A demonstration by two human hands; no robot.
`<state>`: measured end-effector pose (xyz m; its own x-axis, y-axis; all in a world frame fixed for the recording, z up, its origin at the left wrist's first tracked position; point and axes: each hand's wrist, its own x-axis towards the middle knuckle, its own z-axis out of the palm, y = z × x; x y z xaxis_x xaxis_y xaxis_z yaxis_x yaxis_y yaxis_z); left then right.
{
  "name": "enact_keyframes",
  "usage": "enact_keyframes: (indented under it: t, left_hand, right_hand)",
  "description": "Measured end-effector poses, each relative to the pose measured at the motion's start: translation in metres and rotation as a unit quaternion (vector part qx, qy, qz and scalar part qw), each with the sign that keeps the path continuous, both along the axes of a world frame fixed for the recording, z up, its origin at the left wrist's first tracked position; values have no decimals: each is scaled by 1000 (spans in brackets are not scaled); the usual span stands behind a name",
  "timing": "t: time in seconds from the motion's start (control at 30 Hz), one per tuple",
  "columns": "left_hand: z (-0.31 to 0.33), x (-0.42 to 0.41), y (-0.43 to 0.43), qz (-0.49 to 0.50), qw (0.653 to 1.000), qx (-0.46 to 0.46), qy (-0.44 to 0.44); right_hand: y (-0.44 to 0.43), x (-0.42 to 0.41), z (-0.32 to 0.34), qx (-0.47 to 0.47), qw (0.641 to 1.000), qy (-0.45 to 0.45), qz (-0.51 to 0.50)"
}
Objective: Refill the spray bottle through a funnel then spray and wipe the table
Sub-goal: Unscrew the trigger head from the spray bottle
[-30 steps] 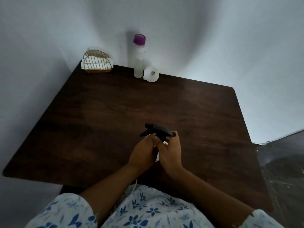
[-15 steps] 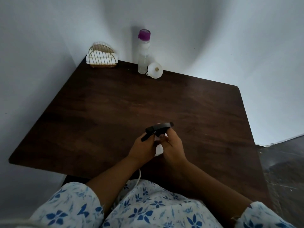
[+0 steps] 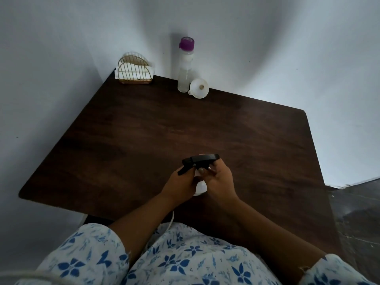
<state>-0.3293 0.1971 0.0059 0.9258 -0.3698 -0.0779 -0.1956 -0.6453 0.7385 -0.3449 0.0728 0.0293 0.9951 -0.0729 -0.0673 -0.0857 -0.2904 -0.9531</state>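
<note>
Dark wood table [image 3: 144, 140], pale-blue walls behind. Near front edge, centre: white spray bottle [image 3: 200, 161] w/ black trigger head, upright. Left hand [image 3: 181, 184] curled round bottle body, fingers close together. Right hand [image 3: 219, 179] pinching neck just under head, thumb + fingertips bent in. Far edge: clear refill bottle [image 3: 184, 79], purple cap, pale band below cap too blurred to read. White funnel [image 3: 199, 88] just beside it, right side. Far-left corner: gold wire napkin holder [image 3: 134, 72].

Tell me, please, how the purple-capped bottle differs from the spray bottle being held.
The tall clear plastic bottle with a purple cap stands untouched at the back; the white spray bottle with a black trigger head is gripped by the left hand and right hand near the front. Both look upright.
</note>
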Motion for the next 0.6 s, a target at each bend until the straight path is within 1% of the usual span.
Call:
enact_keyframes:
  t: [0.07, 0.13, 0.2, 0.3, 0.43, 0.6]
  left_hand:
    - [0, 1, 0, -4, 1000, 3, 1]
    - [1, 3, 0, -14, 999, 29, -6]
    - [4, 2, 0, -10, 999, 38, -3]
    - [4, 1, 0, -5, 1000, 16, -2]
    - [1, 2, -1, 4, 1000, 4, 4]
    - [4, 0, 0, 5, 1000, -2, 14]
  right_hand:
    - [-1, -1, -2, 18, 1000, 8, 18]
    - [3, -2, -2, 31, 999, 5, 19]
    - [8, -2, 0, 37, 999, -4, -19]
    - [8, 2, 4, 37, 997, 5, -67]
    - [0, 3, 5, 13, 999, 7, -52]
    - [-5, 1, 1, 41, 999, -4, -21]
